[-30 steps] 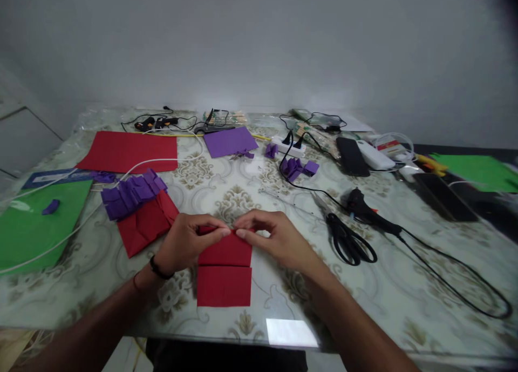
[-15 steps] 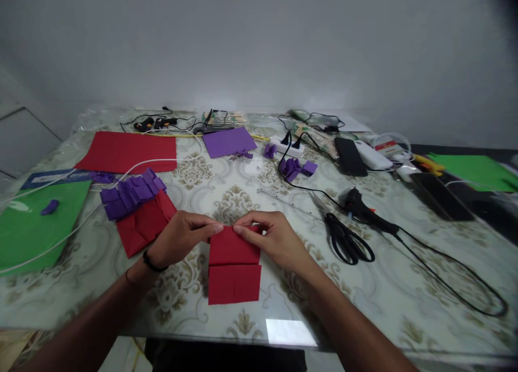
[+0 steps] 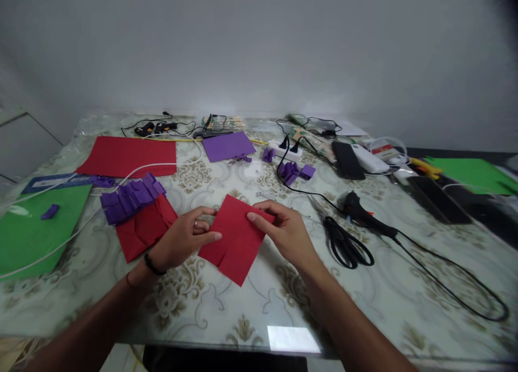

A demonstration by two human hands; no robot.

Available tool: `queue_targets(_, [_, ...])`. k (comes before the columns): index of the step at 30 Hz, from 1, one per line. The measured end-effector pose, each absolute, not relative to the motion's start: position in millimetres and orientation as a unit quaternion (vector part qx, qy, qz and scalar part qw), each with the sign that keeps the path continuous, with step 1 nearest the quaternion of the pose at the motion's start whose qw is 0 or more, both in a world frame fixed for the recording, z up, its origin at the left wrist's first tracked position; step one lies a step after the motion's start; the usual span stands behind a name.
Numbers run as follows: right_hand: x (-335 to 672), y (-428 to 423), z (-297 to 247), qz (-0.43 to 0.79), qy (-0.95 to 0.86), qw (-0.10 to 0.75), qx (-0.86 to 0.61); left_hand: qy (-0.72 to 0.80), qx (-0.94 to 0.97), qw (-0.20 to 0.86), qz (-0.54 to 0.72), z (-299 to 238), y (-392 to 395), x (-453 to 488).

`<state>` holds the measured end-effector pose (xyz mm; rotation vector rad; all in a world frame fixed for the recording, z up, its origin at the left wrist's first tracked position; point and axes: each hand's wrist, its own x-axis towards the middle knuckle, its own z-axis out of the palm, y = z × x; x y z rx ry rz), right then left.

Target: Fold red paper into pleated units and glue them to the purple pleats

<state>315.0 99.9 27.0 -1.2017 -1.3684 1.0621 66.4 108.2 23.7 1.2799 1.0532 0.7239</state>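
A creased sheet of red paper is held up slightly tilted over the table, one corner toward me. My right hand pinches its upper right edge, thumb on top and fingers behind. At the left edge, my left hand has its thumb over the paper and its fingers curled at and behind the border. Left of that hand lies a folded red paper piece, partly covered by a strip of pleated purple paper. Black-handled scissors and a black glue gun rest to the right.
A large red sheet, a purple sheet and a green sheet lie around the table. Small purple pieces sit near a white power strip. Phones, cables and another green sheet are at the right.
The red paper has been unfolded from its upright position, lifted and turned diagonally. My hands have moved apart from its top edge to its left and right sides.
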Motion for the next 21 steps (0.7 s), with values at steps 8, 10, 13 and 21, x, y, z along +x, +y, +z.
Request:
queue_targets(8, [316.9,100.6,26.2,0.377,-0.580,0.520,-0.501,0.385,0.546,0.652,0.360,34.4,100.4,64.0])
queue_targets(10, [314.2,97.2,26.3,0.413,-0.579,0.498,-0.496,0.361,0.549,0.665,0.355,33.7,99.6,63.5])
queue_targets(13, [309.9,92.6,26.3,0.448,-0.584,0.468,-0.490,0.378,0.562,0.624,0.390,31.5,99.9,64.2])
queue_targets(21, [307.0,94.7,24.9,0.438,-0.617,0.467,-0.457,0.415,0.632,0.466,0.460,35.0,99.0,70.1])
